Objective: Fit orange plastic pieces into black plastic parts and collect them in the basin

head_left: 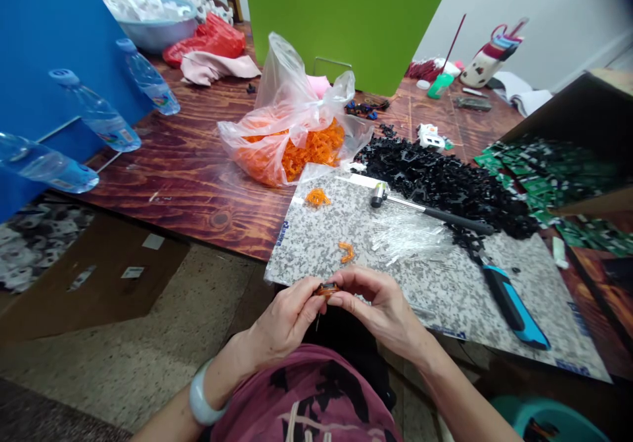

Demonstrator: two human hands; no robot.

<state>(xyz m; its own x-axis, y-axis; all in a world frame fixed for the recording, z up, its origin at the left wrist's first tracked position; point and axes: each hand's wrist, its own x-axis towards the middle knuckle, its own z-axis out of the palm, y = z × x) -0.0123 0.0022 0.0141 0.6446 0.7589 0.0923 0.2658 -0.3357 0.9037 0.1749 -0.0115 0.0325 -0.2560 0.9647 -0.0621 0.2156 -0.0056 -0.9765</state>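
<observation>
Both my left hand (291, 310) and my right hand (373, 303) pinch a small orange-and-black plastic part (326, 289) between thumbs and fingers, just off the board's front edge. A thin pin sticks down below the left fingers. Most of the part is covered by my fingertips. Beyond my hands, a curved orange plastic piece (346, 252) lies on the speckled board (316, 231). Farther back sits a small heap of orange pieces (317, 197). Clear thin strips (408, 234) are piled to the right, with a hammer (430, 211) lying across their far side.
Blue-handled pliers (517, 307) lie on the board's right side. Behind are a heap of black parts (435, 175) and a plastic bag (247, 152) of orange pieces. Green circuit boards (539, 165) spill from a box at right. Water bottles (106, 115) stick out at left.
</observation>
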